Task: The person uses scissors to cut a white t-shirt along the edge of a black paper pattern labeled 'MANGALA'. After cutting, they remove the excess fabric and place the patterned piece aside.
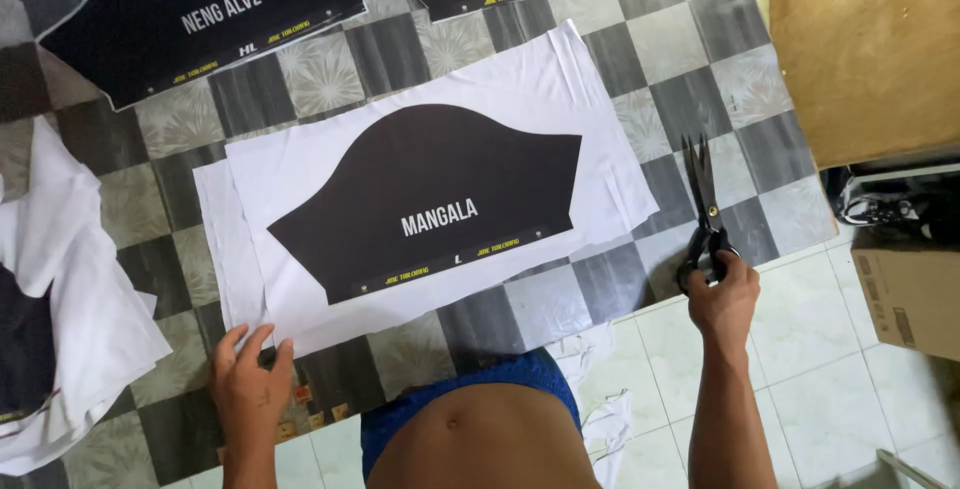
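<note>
A checkered mat (660, 99) of grey and black squares covers most of the floor, and its near edge meets white floor tiles (830, 349). At the mat's middle lies a white fabric sheet (560, 79) printed with a black curved panel (430, 184); all places here are told from that sheet. Beyond its far edge lie two more black printed pieces (200, 19), with bare mat between. Off its left edge a heap of white cloth (70, 279) spills over. Well off its right edge stands a brown board (870, 49), with open checkered squares between. The left hand (250, 384) rests flat, fingers spread, just at the sheet's near left corner, holding nothing. The right hand (722, 299), near the sheet's right edge, has its fingers closed through the handles of black scissors (703, 209), blades pointing away and nearly together.
</note>
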